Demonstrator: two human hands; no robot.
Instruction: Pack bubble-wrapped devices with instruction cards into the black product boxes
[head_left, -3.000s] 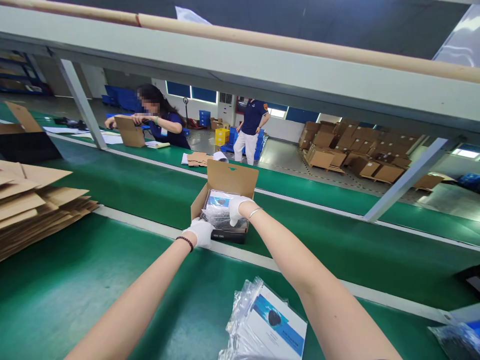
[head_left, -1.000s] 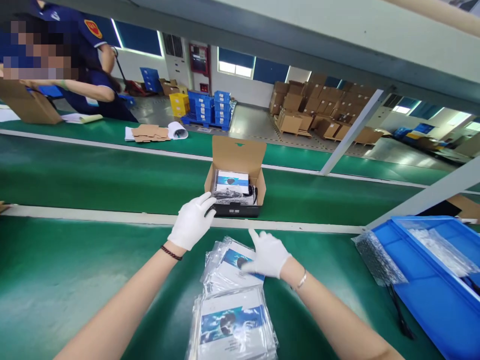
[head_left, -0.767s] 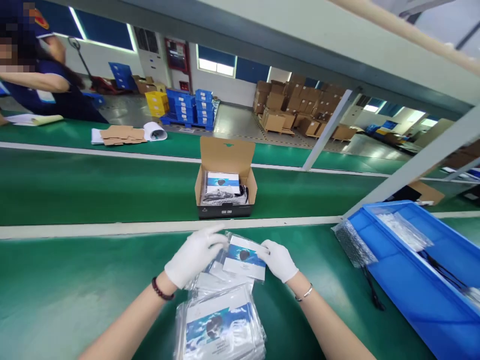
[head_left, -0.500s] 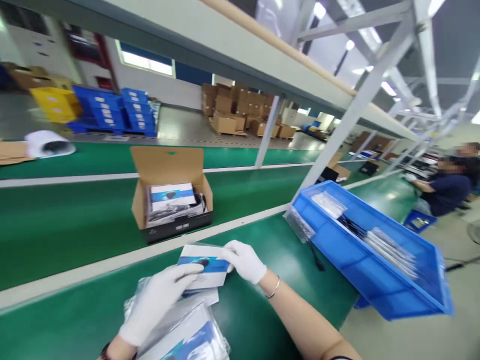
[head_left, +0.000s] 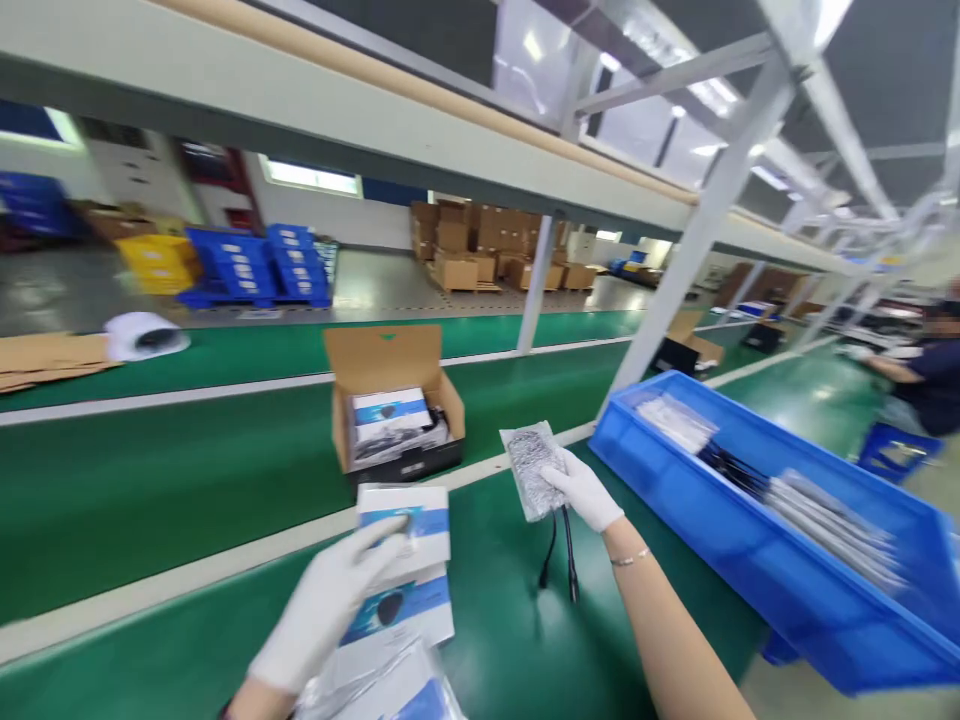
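Note:
My right hand (head_left: 589, 490), in a white glove, grips a bubble-wrap packet (head_left: 531, 470) above the green bench, with two black cable ends (head_left: 571, 575) hanging below it. My left hand (head_left: 330, 595), also gloved and slightly blurred, has its fingers over a white-and-blue booklet (head_left: 431, 535) and appears to hold it by its left side; the thumb is hidden. Below that booklet lie another like it (head_left: 427, 595) and plastic-bagged ones (head_left: 397, 690). Beyond them stands an open cardboard box (head_left: 386, 360) with a similar booklet, clear bags and black cable inside.
On the right a long blue bin (head_left: 720, 540) holds bagged items and black cables. A slanted white post (head_left: 671, 270) rises behind it, under an overhead beam (head_left: 360, 130). Flat cardboard (head_left: 52, 360) lies far left. Another person (head_left: 934, 360) sits at far right.
My right hand has left the booklet and moved right, and now holds the bubble-wrap packet, lifted from beside the blue bin. My left hand stays at the booklet. The camera has turned left.

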